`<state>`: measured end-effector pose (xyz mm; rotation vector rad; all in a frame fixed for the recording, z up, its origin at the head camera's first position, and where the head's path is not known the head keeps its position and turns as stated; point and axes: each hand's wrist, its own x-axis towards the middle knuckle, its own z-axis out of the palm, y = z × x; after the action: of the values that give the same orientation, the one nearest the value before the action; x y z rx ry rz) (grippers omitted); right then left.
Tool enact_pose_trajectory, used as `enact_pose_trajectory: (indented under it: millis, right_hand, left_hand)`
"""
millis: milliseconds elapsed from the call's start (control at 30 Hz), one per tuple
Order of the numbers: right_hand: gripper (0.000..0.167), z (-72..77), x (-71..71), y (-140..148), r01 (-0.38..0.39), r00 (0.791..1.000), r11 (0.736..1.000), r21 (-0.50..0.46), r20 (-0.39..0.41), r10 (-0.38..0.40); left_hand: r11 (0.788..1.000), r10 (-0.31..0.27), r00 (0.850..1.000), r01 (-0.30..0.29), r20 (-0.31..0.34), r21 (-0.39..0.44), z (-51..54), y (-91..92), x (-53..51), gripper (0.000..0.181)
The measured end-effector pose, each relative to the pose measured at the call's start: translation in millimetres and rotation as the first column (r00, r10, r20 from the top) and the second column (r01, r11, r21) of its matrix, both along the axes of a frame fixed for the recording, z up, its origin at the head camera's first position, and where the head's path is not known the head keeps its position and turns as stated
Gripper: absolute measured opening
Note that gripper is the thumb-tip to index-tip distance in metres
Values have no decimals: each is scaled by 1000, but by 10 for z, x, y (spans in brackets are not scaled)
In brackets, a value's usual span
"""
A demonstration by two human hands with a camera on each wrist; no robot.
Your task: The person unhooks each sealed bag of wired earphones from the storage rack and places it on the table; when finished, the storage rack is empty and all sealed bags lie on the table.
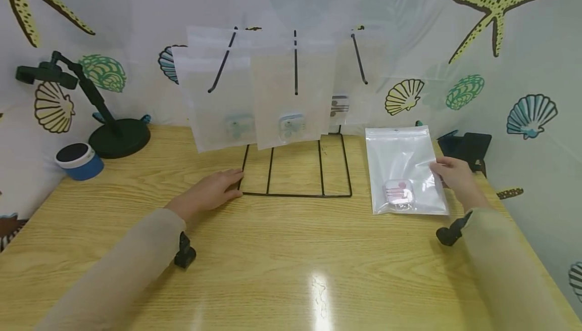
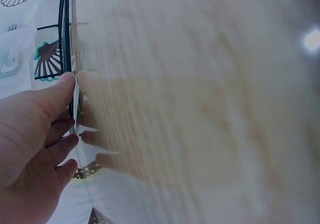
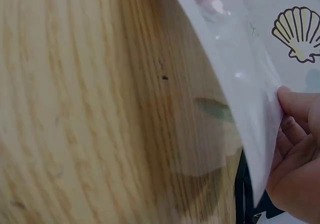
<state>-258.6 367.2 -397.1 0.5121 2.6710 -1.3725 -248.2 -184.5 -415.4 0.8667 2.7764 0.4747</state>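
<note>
The left hand [image 1: 211,191] touches the left side of a black wire rack [image 1: 295,196], thumb and fingers apart; the right hand [image 1: 456,177] pinches the right edge of a glossy bag [image 1: 402,156] to the rack's right; hanging bags [image 1: 277,103] stand over the bench [image 1: 273,265] behind

No words, numbers or brand names could be read. Reddish print low on the zip bag [image 1: 403,156] at the right was too small and blurred to decipher, as were bluish-green marks on two hanging bags [image 1: 291,78] at centre.
</note>
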Motion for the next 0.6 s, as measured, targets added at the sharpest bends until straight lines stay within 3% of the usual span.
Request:
enact_pose_trajectory:
  millis: [433,600]
  right_hand:
    - [50,-121,-171,-56,31,997,998,54,65,-34]
    - [49,-141,-220,-92,65,995,998,0,76,-65]
  left_hand:
    - [1000,-5,1000,5,-2,-5,11,2,-5,58]
    - [1000,-8,1000,8,-7,-5,24,5,2,58]
